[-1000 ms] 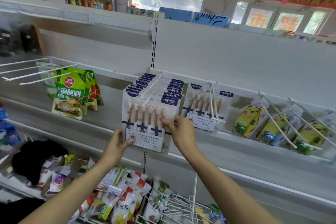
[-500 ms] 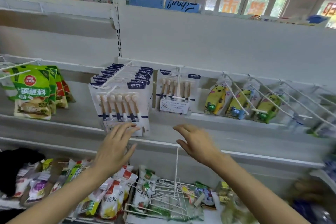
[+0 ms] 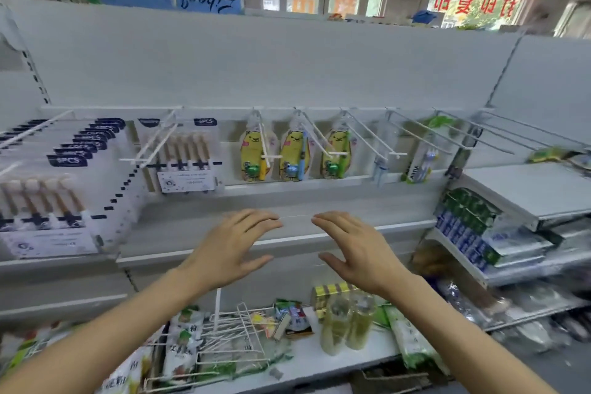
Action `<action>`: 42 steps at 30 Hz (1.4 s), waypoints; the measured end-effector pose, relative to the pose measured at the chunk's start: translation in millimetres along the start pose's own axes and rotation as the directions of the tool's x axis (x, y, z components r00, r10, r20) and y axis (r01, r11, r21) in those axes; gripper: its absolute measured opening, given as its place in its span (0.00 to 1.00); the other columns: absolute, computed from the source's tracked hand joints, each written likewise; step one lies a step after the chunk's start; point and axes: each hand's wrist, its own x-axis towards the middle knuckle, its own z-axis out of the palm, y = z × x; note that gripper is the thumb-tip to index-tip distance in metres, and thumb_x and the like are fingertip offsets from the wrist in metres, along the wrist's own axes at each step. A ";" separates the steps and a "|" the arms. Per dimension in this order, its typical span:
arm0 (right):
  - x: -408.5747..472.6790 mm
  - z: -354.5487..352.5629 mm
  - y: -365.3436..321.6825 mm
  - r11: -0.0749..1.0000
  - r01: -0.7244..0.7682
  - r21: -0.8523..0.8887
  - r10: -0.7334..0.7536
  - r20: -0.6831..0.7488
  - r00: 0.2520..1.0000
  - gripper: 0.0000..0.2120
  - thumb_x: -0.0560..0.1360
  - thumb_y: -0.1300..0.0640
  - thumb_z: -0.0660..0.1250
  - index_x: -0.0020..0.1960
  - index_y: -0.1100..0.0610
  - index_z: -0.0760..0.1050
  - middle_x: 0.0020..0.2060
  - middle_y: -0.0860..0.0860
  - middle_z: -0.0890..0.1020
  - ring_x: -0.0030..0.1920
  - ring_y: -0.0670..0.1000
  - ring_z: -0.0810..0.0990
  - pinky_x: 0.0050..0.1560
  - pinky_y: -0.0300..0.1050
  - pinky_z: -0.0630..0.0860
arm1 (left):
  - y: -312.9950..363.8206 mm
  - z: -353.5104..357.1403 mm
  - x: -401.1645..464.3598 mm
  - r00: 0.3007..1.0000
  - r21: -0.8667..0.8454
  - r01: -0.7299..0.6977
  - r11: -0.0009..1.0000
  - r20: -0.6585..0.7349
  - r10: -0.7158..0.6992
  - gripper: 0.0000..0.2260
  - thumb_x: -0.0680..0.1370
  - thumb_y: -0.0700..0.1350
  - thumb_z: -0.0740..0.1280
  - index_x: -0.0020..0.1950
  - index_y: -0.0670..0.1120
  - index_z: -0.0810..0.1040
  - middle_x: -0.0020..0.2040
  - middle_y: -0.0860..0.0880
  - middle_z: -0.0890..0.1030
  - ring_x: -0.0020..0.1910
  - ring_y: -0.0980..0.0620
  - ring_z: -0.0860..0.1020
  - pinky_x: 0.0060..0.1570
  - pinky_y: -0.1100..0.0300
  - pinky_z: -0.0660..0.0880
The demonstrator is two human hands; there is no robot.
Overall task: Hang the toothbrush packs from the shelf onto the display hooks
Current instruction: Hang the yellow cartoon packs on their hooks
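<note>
A thick row of white six-piece toothbrush packs (image 3: 48, 201) hangs on a hook at the far left. One more such pack (image 3: 185, 160) hangs on the hook beside it. Three yellow bear toothbrush packs (image 3: 295, 155) hang on hooks in the middle. To their right hang a blue one (image 3: 380, 166) and a green pack (image 3: 422, 163). Long bare display hooks (image 3: 499, 134) stick out further right. My left hand (image 3: 230, 249) and my right hand (image 3: 358, 249) hover empty, fingers spread, in front of the bare grey shelf (image 3: 287, 201).
A lower shelf (image 3: 303, 358) carries snack bags, a white wire rack (image 3: 230, 336) and two bottles (image 3: 348, 320). At the right, an angled shelf holds blue and green boxes (image 3: 467, 227) and plastic-wrapped goods. A white back panel rises behind the hooks.
My view has swung to the right, so the white packs slid to the left edge. Both hands left the front white pack and now hover empty in front of the shelf.
</note>
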 end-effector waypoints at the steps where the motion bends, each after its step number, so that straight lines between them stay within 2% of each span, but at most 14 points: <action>1: -13.9 -5.0 13.6 1.000 -0.020 -0.003 0.020 0.001 1.000 0.28 0.77 0.44 0.65 0.74 0.52 0.67 0.71 0.47 0.73 0.70 0.52 0.71 0.67 0.49 0.73 | 13.1 7.5 13.0 1.000 -0.005 -0.013 1.000 0.005 0.013 0.24 0.77 0.60 0.66 0.71 0.54 0.70 0.69 0.56 0.72 0.68 0.55 0.70 0.67 0.59 0.70; 6: -82.2 -31.8 92.0 0.997 -0.081 -0.003 0.081 0.003 0.997 0.29 0.77 0.42 0.64 0.74 0.52 0.67 0.71 0.47 0.72 0.71 0.51 0.70 0.69 0.49 0.71 | 83.0 47.9 80.0 0.999 -0.023 -0.049 0.999 0.007 0.049 0.24 0.78 0.62 0.64 0.72 0.55 0.69 0.69 0.56 0.73 0.68 0.56 0.70 0.69 0.60 0.67; 12: -152.4 -68.3 185.8 0.994 -0.106 0.000 0.106 -0.004 0.994 0.30 0.76 0.41 0.64 0.74 0.52 0.67 0.70 0.47 0.73 0.70 0.50 0.71 0.68 0.48 0.72 | 169.1 91.7 159.7 0.999 -0.055 -0.045 0.997 -0.012 0.044 0.24 0.78 0.62 0.65 0.71 0.56 0.69 0.69 0.57 0.72 0.67 0.57 0.71 0.64 0.63 0.69; 17: -194.9 -91.5 257.8 0.990 -0.141 0.019 0.141 0.000 0.990 0.30 0.75 0.41 0.62 0.73 0.52 0.69 0.69 0.47 0.74 0.69 0.51 0.72 0.69 0.48 0.72 | 219.7 126.8 217.5 0.999 -0.092 -0.043 0.995 -0.013 0.042 0.24 0.77 0.62 0.65 0.71 0.57 0.68 0.69 0.57 0.71 0.68 0.57 0.70 0.63 0.60 0.73; 22: -216.4 -101.4 335.0 0.980 -0.199 -0.006 0.199 -0.001 0.980 0.29 0.76 0.41 0.65 0.74 0.51 0.68 0.70 0.45 0.73 0.70 0.49 0.70 0.70 0.43 0.68 | 246.6 166.0 283.0 0.999 -0.118 -0.055 0.991 -0.010 0.054 0.24 0.77 0.63 0.63 0.71 0.57 0.69 0.70 0.58 0.71 0.68 0.57 0.70 0.62 0.60 0.74; 25: -220.2 -100.8 384.1 0.973 -0.232 -0.020 0.232 -0.011 0.973 0.29 0.76 0.38 0.61 0.73 0.51 0.69 0.70 0.44 0.73 0.70 0.47 0.70 0.69 0.41 0.68 | 254.3 195.0 329.4 0.997 -0.138 -0.078 0.987 -0.020 0.076 0.24 0.78 0.63 0.63 0.71 0.56 0.70 0.69 0.58 0.72 0.67 0.57 0.71 0.61 0.61 0.74; 30: -217.9 -100.7 471.6 0.948 -0.316 -0.039 0.315 -0.023 0.949 0.28 0.77 0.41 0.66 0.73 0.50 0.68 0.70 0.44 0.73 0.70 0.48 0.70 0.68 0.44 0.70 | 258.2 250.1 415.7 0.995 -0.183 -0.096 0.978 -0.021 0.094 0.24 0.78 0.63 0.63 0.72 0.59 0.68 0.70 0.59 0.70 0.68 0.59 0.69 0.60 0.58 0.76; 36: -226.2 -118.3 567.0 0.911 -0.405 -0.071 0.401 -0.067 0.914 0.28 0.76 0.45 0.70 0.73 0.53 0.69 0.70 0.47 0.74 0.70 0.50 0.71 0.66 0.47 0.72 | 278.3 308.1 516.1 0.984 -0.232 -0.168 0.958 0.013 0.176 0.25 0.78 0.64 0.63 0.73 0.57 0.67 0.72 0.56 0.70 0.71 0.56 0.68 0.69 0.54 0.69; 42: -246.9 -133.3 664.8 0.890 -0.437 -0.130 0.431 -0.074 0.900 0.28 0.77 0.44 0.67 0.73 0.54 0.70 0.70 0.48 0.75 0.69 0.51 0.72 0.66 0.48 0.72 | 303.1 343.6 600.6 0.976 -0.239 -0.206 0.949 0.013 0.215 0.24 0.79 0.62 0.63 0.73 0.57 0.67 0.73 0.57 0.69 0.70 0.56 0.68 0.66 0.55 0.71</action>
